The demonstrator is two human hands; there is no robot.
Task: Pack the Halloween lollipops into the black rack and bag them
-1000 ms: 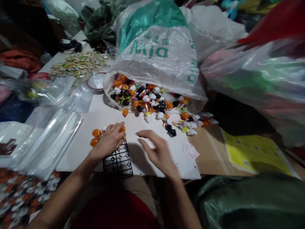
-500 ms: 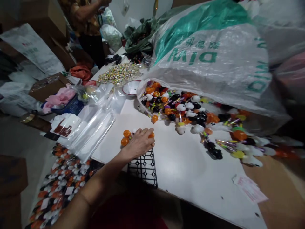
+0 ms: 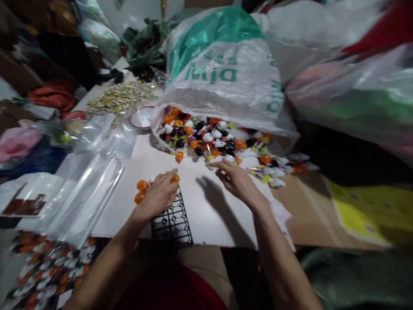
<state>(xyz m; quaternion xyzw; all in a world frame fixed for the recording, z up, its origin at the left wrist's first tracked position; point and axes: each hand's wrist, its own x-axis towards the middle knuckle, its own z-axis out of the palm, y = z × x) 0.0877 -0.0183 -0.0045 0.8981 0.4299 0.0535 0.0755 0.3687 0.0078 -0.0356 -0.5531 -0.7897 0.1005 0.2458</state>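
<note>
My left hand (image 3: 161, 191) is curled over the far end of a black plastic grid (image 3: 172, 221), its fingers closed around an orange pumpkin-like ball (image 3: 175, 178) that shows at the fingertips. More orange balls (image 3: 142, 185) sit just left of that hand; the palm hides what is beneath. My right hand (image 3: 235, 178) reaches over the table with fingers stretched out and apart. Its fingertips are at a white piece (image 3: 214, 160) on the near edge of a pile of Halloween trinkets (image 3: 206, 137), which spills from a large woven sack (image 3: 226, 64). Blur hides whether they touch.
Clear plastic bags (image 3: 87, 193) lie on the left of the white table (image 3: 209, 224). A red-rimmed bowl (image 3: 142, 118) and small coloured pieces (image 3: 121, 97) are farther back. Packed trinkets (image 3: 48, 267) are at lower left, cardboard (image 3: 309, 211) at right.
My view has swung to the right. My right hand has come into sight and reached the pile's near edge. My left hand stays on the grid by the orange balls.
</note>
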